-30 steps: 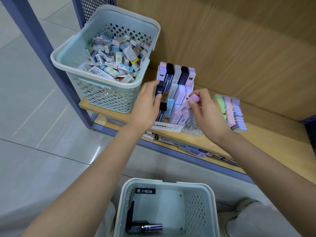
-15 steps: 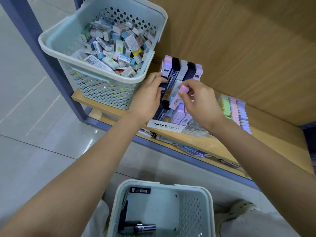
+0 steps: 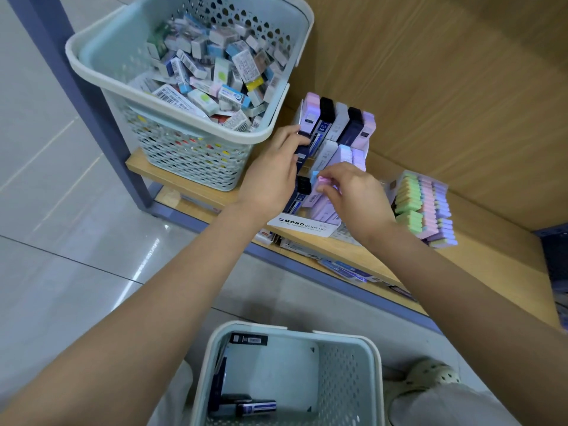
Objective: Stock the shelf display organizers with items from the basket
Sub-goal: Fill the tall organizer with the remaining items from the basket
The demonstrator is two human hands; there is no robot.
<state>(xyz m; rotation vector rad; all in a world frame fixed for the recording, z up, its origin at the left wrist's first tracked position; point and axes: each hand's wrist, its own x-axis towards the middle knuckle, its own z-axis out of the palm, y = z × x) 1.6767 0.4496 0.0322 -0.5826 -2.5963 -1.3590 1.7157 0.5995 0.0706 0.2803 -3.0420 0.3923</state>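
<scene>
Lowered since half-second ago: right hand (image 3: 353, 198), pinching pink box (image 3: 322, 181) into near row of organizer (image 3: 304, 224). Left hand (image 3: 270, 176) at left column, fingers curled round dark boxes (image 3: 302, 142). Full basket (image 3: 92, 66) far left; pastel pack (image 3: 424, 207) right.

The right hand (image 3: 353, 198) has come in from the right side of the white tiered cardboard display organizer (image 3: 302, 224) and lowered. The small pink plastic lead case (image 3: 321, 182) pinched in its fingers, tilted above the middle row a moment ago, now stands in the front row just beside a light blue case (image 3: 314, 176). The left hand (image 3: 270, 176), holding the organizer's left side, has slid farther back, fingers reaching the back row.
</scene>
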